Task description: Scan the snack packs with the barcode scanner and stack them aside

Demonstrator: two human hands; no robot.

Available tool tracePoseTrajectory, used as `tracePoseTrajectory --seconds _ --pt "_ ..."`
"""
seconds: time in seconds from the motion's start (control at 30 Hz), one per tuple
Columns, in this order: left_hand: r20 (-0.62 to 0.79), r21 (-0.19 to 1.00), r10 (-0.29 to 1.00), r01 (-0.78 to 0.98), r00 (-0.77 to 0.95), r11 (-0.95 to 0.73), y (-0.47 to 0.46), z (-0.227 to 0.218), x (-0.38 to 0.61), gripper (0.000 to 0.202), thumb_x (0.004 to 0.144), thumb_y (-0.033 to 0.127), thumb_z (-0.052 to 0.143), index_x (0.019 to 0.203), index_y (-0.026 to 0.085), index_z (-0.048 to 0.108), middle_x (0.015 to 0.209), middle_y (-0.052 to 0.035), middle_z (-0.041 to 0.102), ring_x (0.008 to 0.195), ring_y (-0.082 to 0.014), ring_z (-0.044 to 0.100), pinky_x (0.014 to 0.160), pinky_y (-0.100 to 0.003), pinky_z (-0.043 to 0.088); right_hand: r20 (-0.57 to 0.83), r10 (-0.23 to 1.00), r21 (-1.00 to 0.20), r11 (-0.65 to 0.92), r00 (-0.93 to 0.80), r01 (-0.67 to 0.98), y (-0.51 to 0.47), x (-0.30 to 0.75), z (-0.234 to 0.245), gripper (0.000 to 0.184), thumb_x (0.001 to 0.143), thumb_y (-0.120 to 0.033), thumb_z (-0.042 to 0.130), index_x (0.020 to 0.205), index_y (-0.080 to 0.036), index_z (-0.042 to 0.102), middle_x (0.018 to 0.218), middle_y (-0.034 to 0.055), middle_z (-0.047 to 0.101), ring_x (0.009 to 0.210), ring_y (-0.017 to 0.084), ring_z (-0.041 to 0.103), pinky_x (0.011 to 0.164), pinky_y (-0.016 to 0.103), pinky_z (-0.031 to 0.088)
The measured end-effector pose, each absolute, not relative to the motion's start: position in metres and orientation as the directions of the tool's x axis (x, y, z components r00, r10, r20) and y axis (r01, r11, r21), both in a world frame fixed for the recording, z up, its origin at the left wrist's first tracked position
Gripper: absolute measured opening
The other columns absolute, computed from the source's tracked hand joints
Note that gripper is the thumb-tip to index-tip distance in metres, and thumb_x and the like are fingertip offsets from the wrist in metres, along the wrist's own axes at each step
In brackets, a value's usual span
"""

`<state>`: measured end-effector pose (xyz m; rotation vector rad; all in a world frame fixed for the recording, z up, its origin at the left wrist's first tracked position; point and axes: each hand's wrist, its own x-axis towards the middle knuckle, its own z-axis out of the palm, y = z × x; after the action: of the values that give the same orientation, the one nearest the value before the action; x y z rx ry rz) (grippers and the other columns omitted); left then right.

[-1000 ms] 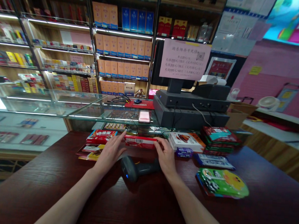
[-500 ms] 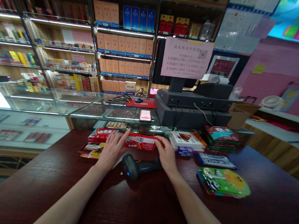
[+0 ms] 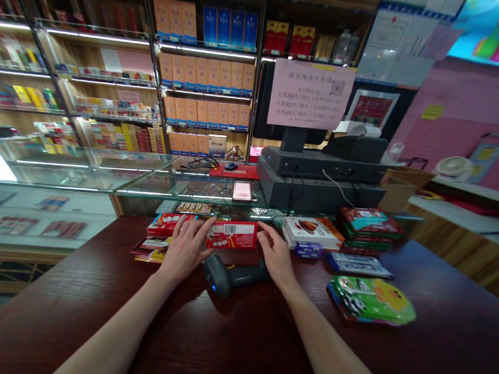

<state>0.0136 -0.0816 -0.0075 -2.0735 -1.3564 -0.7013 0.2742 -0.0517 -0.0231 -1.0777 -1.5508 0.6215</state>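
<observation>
A red snack box [image 3: 240, 238] is held between my two hands, its face with a white panel and barcode turned toward me. My left hand [image 3: 185, 246] grips the left end, index finger and thumb at that edge. At the right end, the fingers of my right hand [image 3: 276, 256] pinch the box's edge. A dark handheld barcode scanner [image 3: 219, 277] with a small blue light lies on the table just below the box, its handle reaching toward my right wrist. Beside my left hand are a red snack pack [image 3: 164, 222] and a yellow-and-red pack [image 3: 154, 252], partly hidden by it.
On the right of the brown table [image 3: 208, 341] lie a white-and-brown box [image 3: 309, 233], a purple pack [image 3: 308, 250], a blue pack [image 3: 360, 265], stacked dark red-and-green packs [image 3: 370, 232] and a green pouch [image 3: 373, 299]. Behind stand a glass counter [image 3: 178, 183] and a register [image 3: 320, 185].
The red box has tipped so that more of its barcode face shows and it sits more level. My hands stay at its two ends with only a small shift.
</observation>
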Motion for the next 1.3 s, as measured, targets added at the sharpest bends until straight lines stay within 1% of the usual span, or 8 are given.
tracePoseTrajectory --seconds 0.07,0.27,0.4,0.53,0.7,0.83,1.0,1.3 --pt "0.703 -0.17 0.624 0.933 0.341 -0.318 -0.082 -0.007 0.013 0.074 0.083 0.037 0.072 0.148 0.019 0.041 0.118 -0.012 0.058 0.115 -0.0297 0.055 0.119 -0.055 0.029 0.462 0.887 -0.842 0.441 -0.009 0.312 -0.051 0.275 -0.026 0.045 0.095 -0.042 0.051 0.133 -0.02 0.059 0.107 0.0077 0.071 0.096 0.023 0.068 0.093 0.041 0.052" --pt "0.711 -0.16 0.621 0.936 0.33 -0.315 -0.081 -0.007 0.008 0.075 0.085 0.036 0.068 0.151 0.018 0.036 0.136 -0.015 0.052 0.128 -0.0318 0.048 0.123 -0.058 0.019 0.462 0.878 -0.812 0.476 -0.126 0.338 -0.055 0.279 -0.029 0.051 0.094 -0.04 0.053 0.142 -0.023 0.049 0.118 0.0083 0.07 0.108 0.022 0.066 0.101 0.042 0.049" --pt "0.697 -0.157 0.646 0.944 0.313 -0.288 -0.08 -0.006 0.003 0.077 0.084 0.036 0.068 0.151 0.017 0.035 0.134 -0.0146 0.054 0.126 -0.0316 0.05 0.123 -0.057 0.018 0.421 0.847 -0.754 0.526 -0.326 0.394 -0.062 0.287 -0.024 0.058 0.094 -0.04 0.057 0.147 -0.027 0.042 0.13 0.0087 0.065 0.118 0.023 0.062 0.107 0.046 0.043" --pt "0.701 -0.153 0.654 0.955 0.285 -0.252 -0.078 -0.007 -0.002 0.076 0.084 0.038 0.068 0.151 0.018 0.036 0.134 -0.0144 0.055 0.125 -0.0324 0.05 0.123 -0.059 0.017 0.38 0.831 -0.689 0.547 -0.405 0.476 -0.067 0.296 -0.019 0.069 0.09 -0.043 0.064 0.151 -0.028 0.036 0.135 0.0093 0.062 0.127 0.027 0.055 0.11 0.05 0.036" --pt "0.712 -0.15 0.648 0.96 0.27 -0.236 -0.078 -0.008 -0.008 0.076 0.085 0.037 0.067 0.151 0.018 0.036 0.134 -0.0146 0.055 0.125 -0.0333 0.049 0.122 -0.06 0.017 0.271 0.817 -0.655 0.544 -0.508 0.525 -0.071 0.299 -0.017 0.091 0.078 -0.047 0.077 0.154 -0.03 0.03 0.14 0.0078 0.06 0.126 0.029 0.054 0.108 0.048 0.035" --pt "0.721 -0.135 0.647 0.966 0.247 -0.219 -0.076 -0.009 -0.013 0.075 0.084 0.036 0.067 0.151 0.019 0.036 0.135 -0.0141 0.055 0.126 -0.033 0.049 0.122 -0.061 0.016 0.201 0.78 -0.603 0.575 -0.592 0.553 -0.075 0.295 -0.014 0.103 0.067 -0.048 0.085 0.154 -0.03 0.033 0.135 0.0067 0.063 0.121 0.029 0.056 0.106 0.045 0.036" --pt "0.72 -0.104 0.66 0.974 0.215 -0.203 -0.074 -0.01 -0.017 0.075 0.084 0.035 0.068 0.15 0.019 0.037 0.133 -0.0144 0.055 0.126 -0.0331 0.049 0.122 -0.062 0.014 0.157 0.753 -0.537 0.608 -0.639 0.585 -0.081 0.289 -0.013 0.097 0.067 -0.044 0.086 0.151 -0.028 0.04 0.126 0.0057 0.067 0.113 0.027 0.058 0.102 0.04 0.038" --pt "0.724 -0.104 0.661 0.978 0.2 -0.182 -0.075 -0.009 -0.018 0.074 0.087 0.034 0.063 0.153 0.019 0.034 0.135 -0.0168 0.055 0.126 -0.0352 0.049 0.12 -0.064 0.016 0.194 0.684 -0.404 0.709 -0.704 0.578 -0.086 0.28 -0.016 0.072 0.08 -0.04 0.076 0.145 -0.025 0.048 0.13 0.0096 0.064 0.116 0.027 0.058 0.1 0.04 0.036"
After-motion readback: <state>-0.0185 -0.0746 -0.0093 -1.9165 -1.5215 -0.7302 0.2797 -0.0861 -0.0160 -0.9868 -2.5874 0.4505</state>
